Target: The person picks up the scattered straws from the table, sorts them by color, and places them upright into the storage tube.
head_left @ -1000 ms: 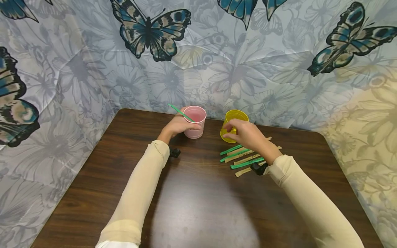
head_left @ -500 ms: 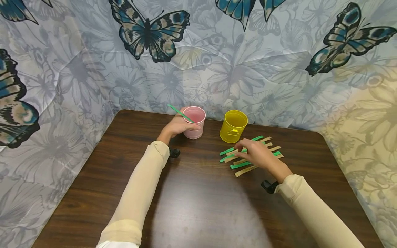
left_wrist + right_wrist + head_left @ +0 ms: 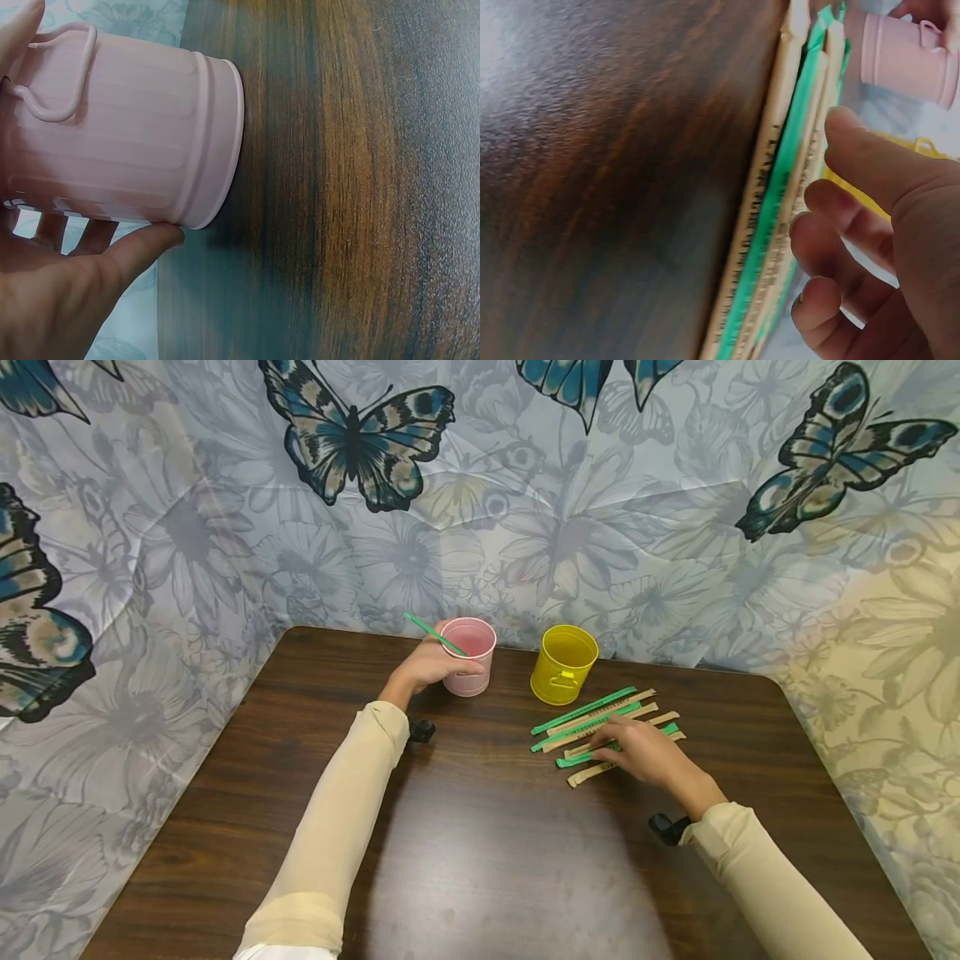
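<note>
My left hand (image 3: 426,665) grips the side of a small pink bucket (image 3: 472,680), which stands upright at the back of the table. A slim green stick packet (image 3: 423,627) leans in the bucket, its upper end jutting out over the rim to the left. In the left wrist view, the thumb and fingers wrap the pink bucket (image 3: 120,127) below its wire handle. My right hand (image 3: 645,752) hovers over a row of green and tan stick packets (image 3: 780,172); its fingers are loosely bent, with nothing seen between them. Several packets are partly hidden beneath it.
A yellow bucket (image 3: 566,652) stands upright behind the packets, right of the pink one. The brown wooden table (image 3: 487,860) ends at a wall hung with butterfly-printed cloth (image 3: 412,552). Both wrists wear small black cameras (image 3: 666,829).
From the yellow bucket, my right hand has come back toward me and right, over the packets. My left hand stays on the pink bucket.
</note>
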Available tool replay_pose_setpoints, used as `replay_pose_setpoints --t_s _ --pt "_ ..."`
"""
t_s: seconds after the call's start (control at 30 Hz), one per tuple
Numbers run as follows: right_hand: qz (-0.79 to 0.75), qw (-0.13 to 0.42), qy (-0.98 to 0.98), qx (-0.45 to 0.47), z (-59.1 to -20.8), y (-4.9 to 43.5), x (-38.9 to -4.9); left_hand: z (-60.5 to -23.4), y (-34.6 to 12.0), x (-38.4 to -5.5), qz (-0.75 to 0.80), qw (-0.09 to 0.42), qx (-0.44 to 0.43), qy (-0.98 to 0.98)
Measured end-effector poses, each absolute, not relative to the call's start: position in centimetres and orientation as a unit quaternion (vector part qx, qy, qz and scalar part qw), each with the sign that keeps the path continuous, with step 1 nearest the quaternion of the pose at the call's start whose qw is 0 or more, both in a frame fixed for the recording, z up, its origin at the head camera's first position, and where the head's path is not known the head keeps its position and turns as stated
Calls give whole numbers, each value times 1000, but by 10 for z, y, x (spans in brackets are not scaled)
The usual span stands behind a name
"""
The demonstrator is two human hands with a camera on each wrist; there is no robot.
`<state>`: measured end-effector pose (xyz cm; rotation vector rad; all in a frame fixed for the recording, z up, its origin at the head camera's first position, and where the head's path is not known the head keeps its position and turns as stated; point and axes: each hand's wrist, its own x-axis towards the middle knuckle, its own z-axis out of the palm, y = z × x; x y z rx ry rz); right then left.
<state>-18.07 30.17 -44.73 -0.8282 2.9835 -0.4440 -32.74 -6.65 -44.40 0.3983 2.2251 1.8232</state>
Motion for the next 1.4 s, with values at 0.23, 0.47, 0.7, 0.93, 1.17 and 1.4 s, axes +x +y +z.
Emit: replay_pose_setpoints --t_s 0.23,0.47,0.7,0.93,1.17,1.4 --pt "-146 25 958 -246 -460 308 -183 -444 -65 -330 630 118 139 755" --pt "-156 41 956 -246 -464 309 -185 -444 -66 -328 631 126 135 754" --pt "-153 29 953 -261 -464 308 -185 -446 -66 -329 632 120 135 754" --pt "-181 -15 946 -268 -456 302 -186 -446 -66 -329 630 118 136 755" --pt "-209 -33 941 -264 -438 289 -188 -447 -65 -329 630 116 136 756" --pt "-198 -36 934 -294 -426 276 -191 -446 -66 -329 628 121 134 757"
